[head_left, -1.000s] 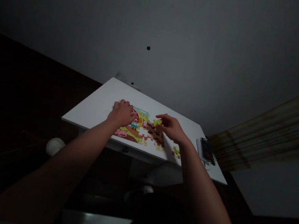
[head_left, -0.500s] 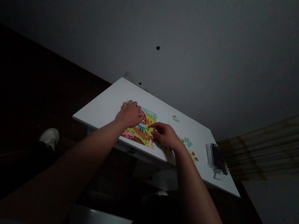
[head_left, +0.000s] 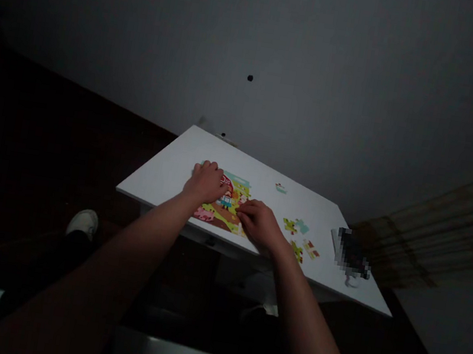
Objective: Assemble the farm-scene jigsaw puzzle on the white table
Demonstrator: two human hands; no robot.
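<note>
A colourful jigsaw puzzle (head_left: pixel 226 216) with a red barn, a figure in blue and a pink pig lies on the white table. My left hand (head_left: pixel 207 183) rests over its upper left part, fingers laid on the picture and partly bent. At the puzzle's right edge is my right hand (head_left: pixel 258 219), thumb and fingertips drawn together on a puzzle piece there. Most of that piece is hidden by the fingers. Right of this hand lie loose pieces: a yellow-green piece (head_left: pixel 290 226), a pale green piece (head_left: pixel 301 226) and a red-and-cream piece (head_left: pixel 311 249).
Another loose piece (head_left: pixel 280 189) lies towards the back of the white table (head_left: pixel 164 177). A dark, blurred-out object (head_left: pixel 352 252) sits near the table's right end. Behind the table stands a grey wall (head_left: pixel 321 95). A shoe (head_left: pixel 83 223) shows below on the left.
My right hand's thumb and fingers have closed together at the puzzle's right edge. More loose pieces now show beside it. My left hand stays on the puzzle; the view has shifted slightly.
</note>
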